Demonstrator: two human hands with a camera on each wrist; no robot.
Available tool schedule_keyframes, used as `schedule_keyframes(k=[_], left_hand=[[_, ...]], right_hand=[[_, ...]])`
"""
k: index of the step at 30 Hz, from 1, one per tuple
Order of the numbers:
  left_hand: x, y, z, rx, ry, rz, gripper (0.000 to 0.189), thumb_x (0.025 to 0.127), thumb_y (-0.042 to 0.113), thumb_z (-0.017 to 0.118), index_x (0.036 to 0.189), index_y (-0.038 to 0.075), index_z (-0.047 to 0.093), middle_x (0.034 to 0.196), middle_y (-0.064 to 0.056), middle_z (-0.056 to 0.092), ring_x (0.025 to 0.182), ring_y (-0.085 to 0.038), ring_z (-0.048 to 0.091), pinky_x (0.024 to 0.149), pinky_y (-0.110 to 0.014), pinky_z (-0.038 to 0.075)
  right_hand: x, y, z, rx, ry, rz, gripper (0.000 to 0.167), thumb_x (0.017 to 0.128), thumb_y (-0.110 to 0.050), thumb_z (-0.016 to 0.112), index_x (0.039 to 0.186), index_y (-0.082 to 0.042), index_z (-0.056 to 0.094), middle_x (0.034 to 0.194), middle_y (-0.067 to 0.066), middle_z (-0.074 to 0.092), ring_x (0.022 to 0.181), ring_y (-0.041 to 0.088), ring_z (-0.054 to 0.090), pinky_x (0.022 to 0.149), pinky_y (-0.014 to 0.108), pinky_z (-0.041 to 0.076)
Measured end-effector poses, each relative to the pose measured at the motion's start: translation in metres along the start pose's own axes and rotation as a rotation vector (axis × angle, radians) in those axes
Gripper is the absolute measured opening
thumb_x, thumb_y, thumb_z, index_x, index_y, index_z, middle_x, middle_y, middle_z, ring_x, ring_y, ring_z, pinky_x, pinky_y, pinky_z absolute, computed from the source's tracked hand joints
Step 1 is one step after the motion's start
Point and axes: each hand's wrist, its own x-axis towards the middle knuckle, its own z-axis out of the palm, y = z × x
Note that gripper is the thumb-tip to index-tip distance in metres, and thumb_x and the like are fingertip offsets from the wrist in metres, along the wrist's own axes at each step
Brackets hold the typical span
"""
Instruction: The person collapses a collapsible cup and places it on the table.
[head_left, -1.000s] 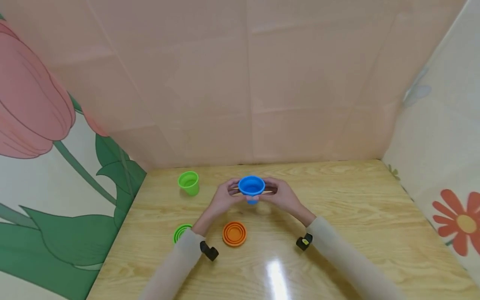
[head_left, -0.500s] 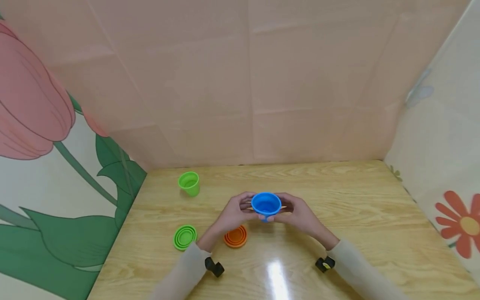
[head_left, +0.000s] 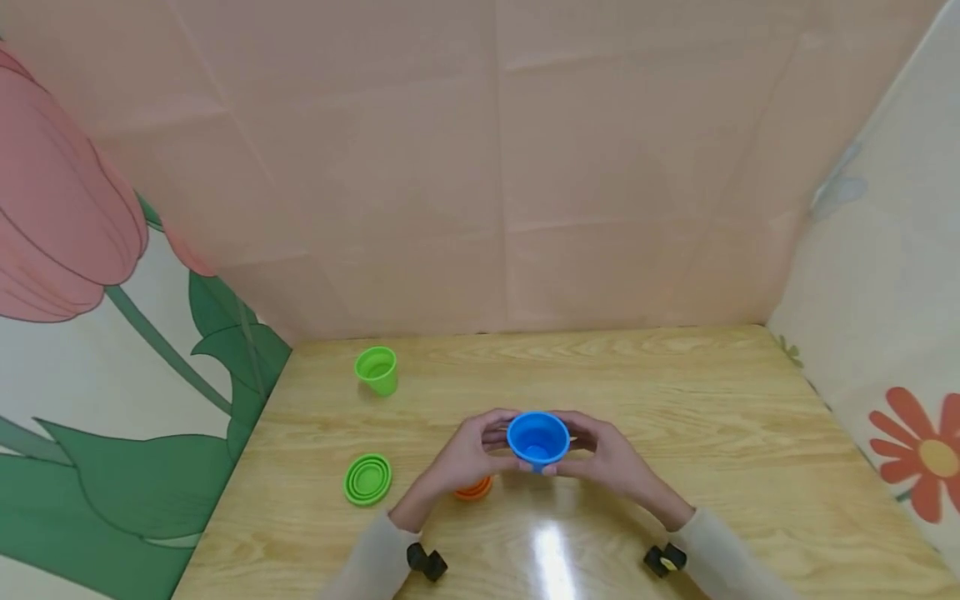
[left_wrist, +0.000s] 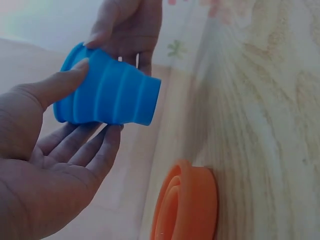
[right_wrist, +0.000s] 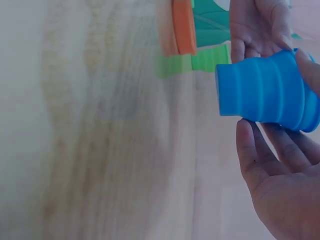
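Note:
A blue collapsible cup (head_left: 538,437), drawn out to its full ribbed height, is held between both hands above the table. My left hand (head_left: 474,450) grips its left side, thumb near the rim and fingers along the far wall. On the opposite side my right hand (head_left: 604,452) grips it the same way. The wrist views show the cup's narrow base (left_wrist: 150,101) pointing at the tabletop, with a gap beneath it. An orange collapsible cup (head_left: 474,489), folded flat, lies on the table partly hidden by the left hand and wrist.
A folded green collapsible cup (head_left: 368,479) lies to the left on the wooden table (head_left: 712,417). Farther back stands an extended green cup (head_left: 377,371). A pink cloth wall (head_left: 495,167) rises along the back edge, with printed panels at both sides.
Both hands have brought the blue cup nearer to me and slightly to the right. The folded green cup has come out from behind the left arm, which now partly covers the orange cup.

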Motion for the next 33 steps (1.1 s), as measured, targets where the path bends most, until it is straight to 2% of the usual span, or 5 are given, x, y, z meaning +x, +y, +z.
schedule_keyframes(k=[7, 18, 25, 29, 33], left_hand=[[-0.004, -0.005, 0.001, -0.012, -0.016, 0.009, 0.058, 0.089, 0.015, 0.086, 0.142, 0.019, 0.062, 0.141, -0.006, 0.068, 0.128, -0.025, 0.069, 0.109, -0.032, 0.058], [-0.007, -0.007, 0.001, -0.026, -0.023, 0.013, 0.059, 0.089, 0.015, 0.085, 0.143, 0.021, 0.062, 0.142, -0.006, 0.068, 0.130, -0.026, 0.068, 0.111, -0.036, 0.058], [-0.007, -0.007, 0.001, -0.003, -0.009, 0.023, 0.058, 0.089, 0.013, 0.085, 0.142, 0.022, 0.062, 0.141, -0.004, 0.068, 0.129, -0.025, 0.069, 0.110, -0.033, 0.058], [-0.007, -0.006, 0.000, 0.012, -0.003, 0.026, 0.059, 0.089, 0.017, 0.086, 0.143, 0.024, 0.062, 0.141, -0.002, 0.068, 0.128, -0.024, 0.069, 0.111, -0.038, 0.058], [-0.010, -0.006, 0.000, 0.027, 0.010, 0.018, 0.061, 0.089, 0.023, 0.086, 0.144, 0.026, 0.060, 0.142, -0.001, 0.068, 0.126, -0.023, 0.070, 0.112, -0.047, 0.057]], right_hand=[[-0.004, 0.004, 0.005, 0.011, 0.014, -0.032, 0.063, 0.083, -0.024, 0.091, 0.139, -0.012, 0.065, 0.130, 0.011, 0.074, 0.109, 0.021, 0.073, 0.094, 0.024, 0.061], [-0.006, 0.005, 0.011, 0.033, 0.019, 0.007, 0.064, 0.084, -0.025, 0.091, 0.140, -0.012, 0.065, 0.134, 0.012, 0.072, 0.116, 0.024, 0.073, 0.097, 0.023, 0.060], [-0.004, 0.005, 0.011, 0.029, 0.028, 0.017, 0.063, 0.084, -0.026, 0.091, 0.140, -0.014, 0.065, 0.134, 0.010, 0.072, 0.118, 0.027, 0.072, 0.099, 0.022, 0.059], [-0.005, 0.003, 0.011, 0.033, 0.030, 0.032, 0.061, 0.085, -0.026, 0.089, 0.140, -0.013, 0.065, 0.134, 0.011, 0.072, 0.117, 0.026, 0.072, 0.098, 0.023, 0.060], [-0.006, 0.000, 0.012, 0.044, 0.025, 0.069, 0.059, 0.088, -0.028, 0.087, 0.139, -0.010, 0.065, 0.132, 0.013, 0.073, 0.111, 0.020, 0.074, 0.094, 0.026, 0.062]])
